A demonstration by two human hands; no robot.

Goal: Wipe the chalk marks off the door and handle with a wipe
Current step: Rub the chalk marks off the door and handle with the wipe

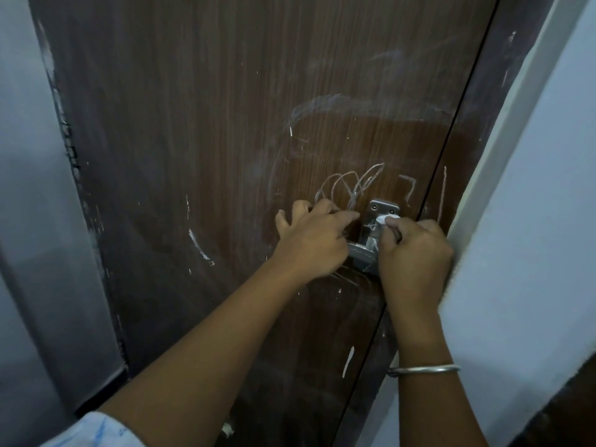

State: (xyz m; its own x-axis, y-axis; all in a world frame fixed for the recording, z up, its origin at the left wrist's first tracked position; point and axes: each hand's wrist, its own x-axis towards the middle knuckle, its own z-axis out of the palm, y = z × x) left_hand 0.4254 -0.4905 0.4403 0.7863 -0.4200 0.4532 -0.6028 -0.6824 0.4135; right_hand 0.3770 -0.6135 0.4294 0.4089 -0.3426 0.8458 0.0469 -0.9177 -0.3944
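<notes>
We start at the wipe [385, 220], a small white wad bunched at the fingertips of the right hand [416, 250]. The fingers are curled and pinched on it, pressing it against the upper part of the metal handle [364, 251], just below the two screws of its back plate [383, 208]. We judge it is bunched so small to get firm pressure into the plate's corners, where white smears show.

The left hand [309, 245] lies over the lever end of the handle with its fingers spread and fairly straight, their tips on the wood. It grips nothing that we can make out. We take it to be steadying the lever and the door [209, 124] so neither shifts under the rubbing.

The handle sits on the right side of the door, near the closing edge. Just above it, looping chalk marks [351, 183] remain sharp, and more strokes lie to the left, lower down and along the right edge. Farther up, the wood shows a darker patch ringed by pale haze, which we read as wiped ground, so the task looks partly done.

To the right stands a pale wall [532, 204], touching the right wrist. That wrist wears a metal bangle [425, 370]. A light sleeve [96, 430] shows near the bottom left.
</notes>
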